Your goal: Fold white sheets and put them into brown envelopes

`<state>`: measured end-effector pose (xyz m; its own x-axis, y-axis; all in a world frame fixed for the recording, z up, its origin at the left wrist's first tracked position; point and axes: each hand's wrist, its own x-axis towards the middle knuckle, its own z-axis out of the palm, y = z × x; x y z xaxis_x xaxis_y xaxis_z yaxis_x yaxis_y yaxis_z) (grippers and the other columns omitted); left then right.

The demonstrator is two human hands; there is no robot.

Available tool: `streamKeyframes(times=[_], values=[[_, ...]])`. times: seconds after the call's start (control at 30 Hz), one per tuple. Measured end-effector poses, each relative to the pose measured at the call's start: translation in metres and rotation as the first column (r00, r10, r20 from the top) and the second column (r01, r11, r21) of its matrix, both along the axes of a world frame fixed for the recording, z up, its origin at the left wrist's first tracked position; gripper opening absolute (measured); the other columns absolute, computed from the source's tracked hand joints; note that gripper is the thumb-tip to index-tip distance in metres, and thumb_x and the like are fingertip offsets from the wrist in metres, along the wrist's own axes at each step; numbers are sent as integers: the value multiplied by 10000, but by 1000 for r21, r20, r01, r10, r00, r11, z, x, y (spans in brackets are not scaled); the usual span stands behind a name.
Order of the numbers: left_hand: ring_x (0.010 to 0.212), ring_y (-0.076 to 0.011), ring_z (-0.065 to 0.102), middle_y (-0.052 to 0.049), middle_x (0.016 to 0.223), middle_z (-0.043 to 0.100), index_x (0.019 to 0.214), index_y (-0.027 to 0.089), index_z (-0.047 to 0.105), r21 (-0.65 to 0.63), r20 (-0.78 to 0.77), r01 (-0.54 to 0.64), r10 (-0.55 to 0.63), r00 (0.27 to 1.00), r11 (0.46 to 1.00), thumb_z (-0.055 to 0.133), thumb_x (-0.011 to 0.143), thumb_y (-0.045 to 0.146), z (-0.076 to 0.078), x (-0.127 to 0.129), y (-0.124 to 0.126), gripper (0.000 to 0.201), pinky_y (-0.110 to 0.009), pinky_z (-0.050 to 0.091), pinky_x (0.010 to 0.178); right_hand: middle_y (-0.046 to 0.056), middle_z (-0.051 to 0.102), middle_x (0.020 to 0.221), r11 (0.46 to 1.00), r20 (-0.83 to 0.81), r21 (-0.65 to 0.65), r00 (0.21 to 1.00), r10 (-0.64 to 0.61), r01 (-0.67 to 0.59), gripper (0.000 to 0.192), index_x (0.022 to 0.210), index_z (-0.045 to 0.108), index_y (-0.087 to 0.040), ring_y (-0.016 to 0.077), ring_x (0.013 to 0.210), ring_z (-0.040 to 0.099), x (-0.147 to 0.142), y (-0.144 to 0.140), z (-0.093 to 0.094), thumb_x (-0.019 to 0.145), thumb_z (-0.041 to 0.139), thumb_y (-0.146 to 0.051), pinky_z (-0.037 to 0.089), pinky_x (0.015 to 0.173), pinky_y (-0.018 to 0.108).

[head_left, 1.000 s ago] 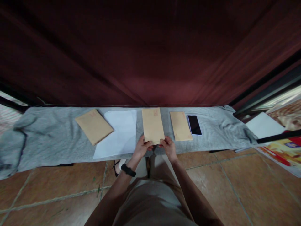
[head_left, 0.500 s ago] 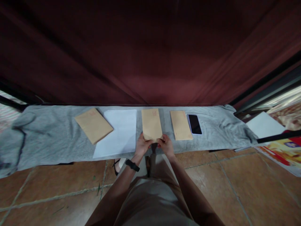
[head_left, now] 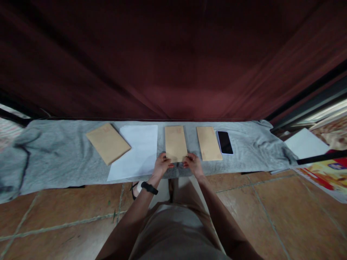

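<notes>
A brown paper envelope (head_left: 175,143) with small red print near its top edge is in front of me, over the grey cloth. My left hand (head_left: 162,164) pinches its near left corner between thumb and fingers. At the near right corner, my right hand (head_left: 192,163) grips it the same way. Another brown envelope (head_left: 209,143) lies just to the right. On the left, a small stack of brown envelopes (head_left: 108,143) lies at an angle, overlapping white paper sheets (head_left: 138,151).
A phone (head_left: 225,142) with a dark screen lies beside the right envelope. Grey cloth (head_left: 62,155) covers the long narrow surface, with a dark red curtain (head_left: 173,72) behind it. At far right are a white sheet (head_left: 306,143) and a colourful printed box (head_left: 329,175).
The envelope between my hands has shifted slightly right and lies flatter. My hands have moved a little apart, from its near edge towards its corners.
</notes>
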<state>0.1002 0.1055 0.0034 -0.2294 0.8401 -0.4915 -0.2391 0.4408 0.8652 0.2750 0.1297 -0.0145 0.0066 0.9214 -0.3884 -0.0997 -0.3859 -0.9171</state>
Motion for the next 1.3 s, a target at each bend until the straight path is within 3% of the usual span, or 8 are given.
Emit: streamKeyframes(times=[0.47,0.53,0.6,0.67,0.77,1.0,1.17,1.3], values=[[460,-157,634,48,561,624,991,189,593,-46,-36,12,-13,999,999,769,697,184,1,-4,3,343,-237,477,473,-25,651,637,995,204,99,979,-4,-16,235,992,672,-239,176,559,620,7,-2,4,792,695,-360,529,534,290],[462,-152,633,49,561,626,991,186,586,-43,-38,13,-15,999,999,760,705,183,2,-4,2,335,-222,464,460,38,701,828,963,431,261,900,-58,-63,241,1088,687,-229,207,767,671,10,-8,9,864,645,-305,555,708,319],[465,-146,632,52,557,622,983,184,584,-40,-37,16,-18,999,999,765,706,195,4,-3,1,331,-210,452,451,100,699,1041,874,684,425,716,-138,-237,287,1199,670,-205,239,980,654,10,-16,13,938,557,-240,533,879,369],[465,-142,629,50,557,623,974,180,583,-34,-33,20,-21,999,999,771,707,212,6,-2,0,329,-203,444,445,129,674,1157,756,819,468,546,-177,-458,325,1265,646,-183,256,1089,614,6,-25,15,978,492,-191,504,968,407],[456,-128,615,40,576,642,961,175,584,-18,-20,28,-28,999,999,778,705,234,11,0,-3,326,-196,432,438,116,660,1232,616,886,437,432,-170,-655,346,1302,637,-203,249,1141,590,-5,-37,16,990,494,-163,490,1006,395],[465,-134,621,19,582,659,987,165,585,26,22,58,-59,998,998,793,704,294,25,5,-9,374,-196,428,442,111,683,1222,642,927,371,310,-211,-671,410,1325,642,-226,250,1089,612,-14,-40,17,953,533,-91,493,935,367],[559,-146,671,-38,729,729,1096,165,581,146,164,34,-58,985,989,776,764,529,43,12,-14,530,-227,500,516,114,695,1209,643,901,427,363,-239,-636,394,1301,667,-227,245,1057,632,-2,-33,34,950,540,-100,504,909,360],[730,-169,719,-88,878,752,1105,149,642,214,243,-17,-36,969,977,763,781,600,48,15,-14,569,-265,568,641,114,710,1155,698,723,607,629,-286,-380,357,1255,702,-221,232,1053,651,8,-24,51,989,471,-169,524,905,349]])
